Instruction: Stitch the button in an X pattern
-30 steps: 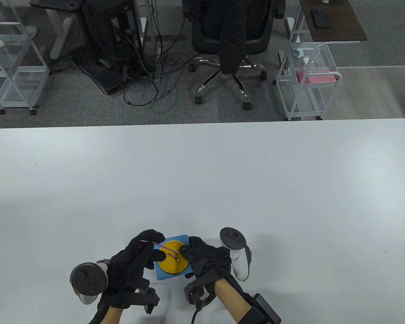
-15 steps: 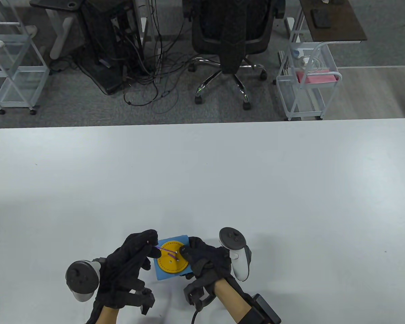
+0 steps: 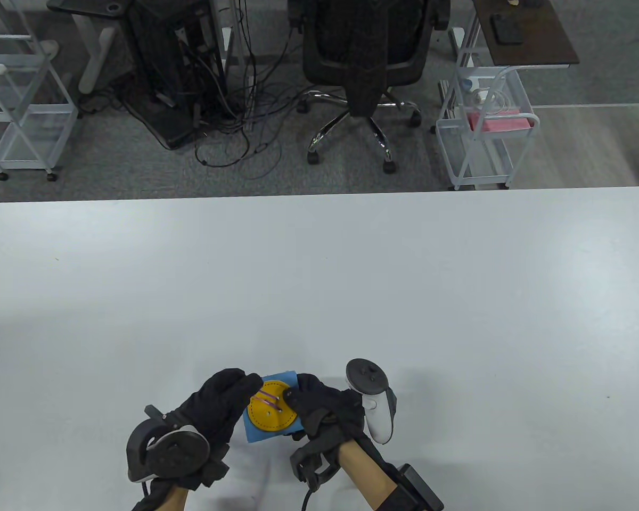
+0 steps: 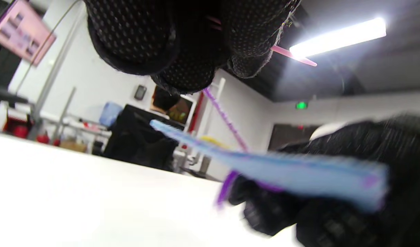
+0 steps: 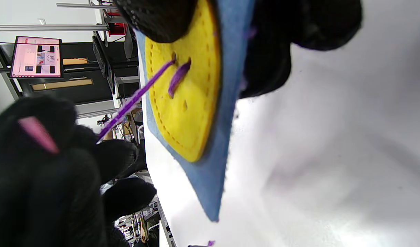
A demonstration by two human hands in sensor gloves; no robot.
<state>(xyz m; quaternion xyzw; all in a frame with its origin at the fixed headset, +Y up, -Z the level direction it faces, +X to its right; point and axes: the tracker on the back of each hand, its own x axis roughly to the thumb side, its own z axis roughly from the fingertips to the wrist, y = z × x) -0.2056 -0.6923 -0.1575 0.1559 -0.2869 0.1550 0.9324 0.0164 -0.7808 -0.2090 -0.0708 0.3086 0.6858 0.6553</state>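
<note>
While the right hand grips the felt pad with its yellow button near the bench's front edge, the left hand, pinching the pink needle, should draw the purple thread taut before crossing diagonally.

A white table fills the near half of the table view. Beyond its far edge a black office chair stands on grey carpet, with tangled cables to its left and white wire carts at both sides.
</note>
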